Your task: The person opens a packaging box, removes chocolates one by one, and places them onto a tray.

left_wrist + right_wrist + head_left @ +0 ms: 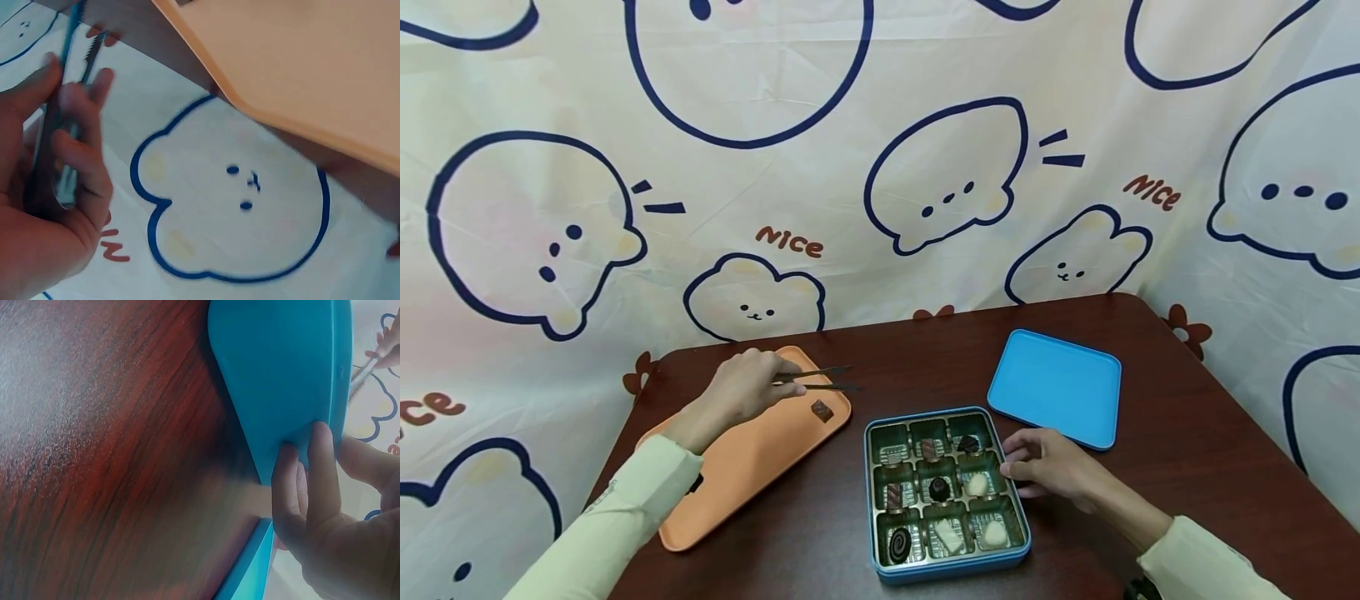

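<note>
My left hand (pixel 747 387) holds dark metal tongs (pixel 820 386) above the far end of an orange tray (pixel 760 450). The tongs' serrated tips are apart, with nothing between them, pointing right. Near them, a small brown chocolate (pixel 822 411) lies on the tray. My right hand (pixel 1060 468) holds the right side of a blue tin box (pixel 281 375), thumb at the rim and fingertips against the outer wall. Gold compartments inside the box bear dark and white chocolates, among them a dark swirl (pixel 899 545) at front left and a round dark one (pixel 939 489) in the middle.
A flat blue lid or tray (pixel 1060 387) lies on the dark wooden table (pixel 925 367), behind and right of the box. A cloth (pixel 940 167) printed with cartoon bears hangs behind the table and along its sides.
</note>
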Available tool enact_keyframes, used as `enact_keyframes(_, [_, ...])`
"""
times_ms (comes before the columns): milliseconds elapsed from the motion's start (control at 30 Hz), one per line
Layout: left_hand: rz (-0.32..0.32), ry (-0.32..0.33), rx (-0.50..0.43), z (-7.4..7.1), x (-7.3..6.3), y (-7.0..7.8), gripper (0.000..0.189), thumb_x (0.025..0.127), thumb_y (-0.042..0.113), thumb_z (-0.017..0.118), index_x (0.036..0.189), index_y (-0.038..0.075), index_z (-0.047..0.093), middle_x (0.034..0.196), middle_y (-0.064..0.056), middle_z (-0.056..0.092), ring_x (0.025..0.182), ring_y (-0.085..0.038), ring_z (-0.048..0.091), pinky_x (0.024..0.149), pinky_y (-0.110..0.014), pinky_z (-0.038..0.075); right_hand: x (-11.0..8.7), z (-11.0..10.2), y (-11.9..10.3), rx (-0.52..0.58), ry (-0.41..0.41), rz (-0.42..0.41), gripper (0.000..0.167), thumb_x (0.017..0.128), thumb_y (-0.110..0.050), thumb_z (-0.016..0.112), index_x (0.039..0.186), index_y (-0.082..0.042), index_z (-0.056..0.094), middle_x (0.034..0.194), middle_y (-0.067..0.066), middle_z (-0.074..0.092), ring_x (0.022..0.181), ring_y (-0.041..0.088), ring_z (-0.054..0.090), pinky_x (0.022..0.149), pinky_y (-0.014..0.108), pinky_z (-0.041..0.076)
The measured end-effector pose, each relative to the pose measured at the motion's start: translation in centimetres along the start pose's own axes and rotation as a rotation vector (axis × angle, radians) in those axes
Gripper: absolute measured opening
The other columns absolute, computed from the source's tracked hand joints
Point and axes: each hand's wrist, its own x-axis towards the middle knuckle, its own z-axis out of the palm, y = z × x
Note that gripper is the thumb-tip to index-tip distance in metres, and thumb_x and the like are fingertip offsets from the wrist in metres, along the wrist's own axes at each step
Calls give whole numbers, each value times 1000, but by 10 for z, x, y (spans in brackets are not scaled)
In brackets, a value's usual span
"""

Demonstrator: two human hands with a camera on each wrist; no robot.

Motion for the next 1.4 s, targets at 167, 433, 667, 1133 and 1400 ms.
enact_keyframes(167, [40,36,-115,2,4,9,33,91,31,73,115,9,76,101,-6,76,65,-8,62,58,-29,45,-1,-1,0,4,-4,-2,37,93,-9,69,124,8,55,105,17,60,88,19,66,72,39,59])
enact_keyframes(433, [103,-29,-243,2,5,25,34,90,30,74,117,10,75,97,2,75,45,-8,42,47,-23,34,-1,-2,0,10,-1,-3,38,93,-9,69,124,8,55,105,16,60,88,19,66,72,39,59])
enact_keyframes(667, [230,-96,-216,6,3,50,39,90,30,73,120,6,72,82,9,75,66,2,64,59,-21,47,-2,-2,-1,18,-7,-6,39,93,-8,69,125,8,54,107,17,60,89,20,66,73,39,59])
enact_keyframes(1133, [386,-133,-34,14,4,85,28,90,25,76,113,9,76,96,-1,77,75,-3,67,67,-25,54,-1,-1,0,23,-16,-10,40,93,-8,69,125,9,54,106,17,60,88,20,66,73,39,59])
enact_keyframes(1400, [390,-139,9,21,7,91,9,88,23,78,87,14,75,59,11,53,51,1,39,51,-20,33,-1,-3,2,26,-40,-25,41,94,-8,67,127,11,51,107,18,59,90,19,65,74,40,59])
